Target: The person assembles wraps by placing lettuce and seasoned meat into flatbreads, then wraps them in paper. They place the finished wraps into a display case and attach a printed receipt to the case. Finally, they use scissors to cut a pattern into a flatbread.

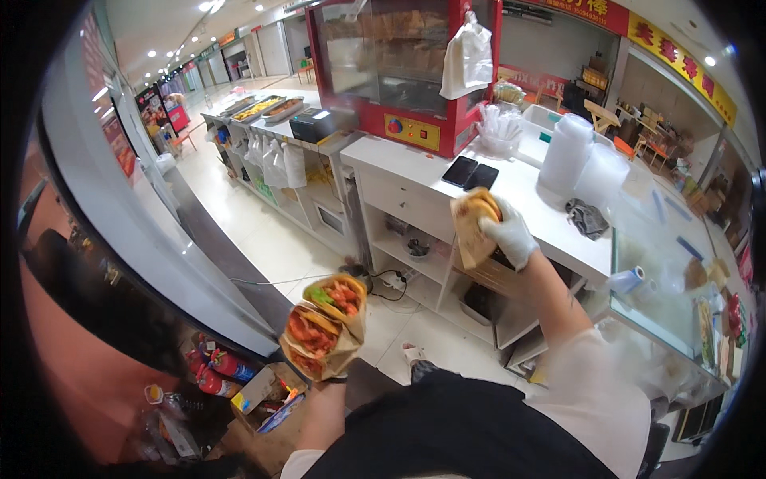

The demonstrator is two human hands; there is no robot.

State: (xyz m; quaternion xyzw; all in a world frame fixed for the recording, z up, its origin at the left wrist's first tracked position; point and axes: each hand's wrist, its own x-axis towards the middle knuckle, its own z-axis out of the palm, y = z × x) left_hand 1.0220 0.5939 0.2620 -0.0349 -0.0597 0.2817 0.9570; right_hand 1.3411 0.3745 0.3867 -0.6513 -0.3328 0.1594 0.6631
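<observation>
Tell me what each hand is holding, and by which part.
Right gloved hand: a paper-wrapped bun, gripped by its right side. Left hand: filled buns in brown paper, held from below; the fingers are hidden, so their exact placement cannot be told.

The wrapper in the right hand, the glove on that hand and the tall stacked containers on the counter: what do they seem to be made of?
Wrapper: probably paper, matt and light brown; it stands in flat, stiff-looking faces.
Glove: perhaps rubber or plastic, whitish and close-fitting; the image leaves it open.
Stacked containers: likely plastic, smooth and cloudy white, looking translucent.
</observation>
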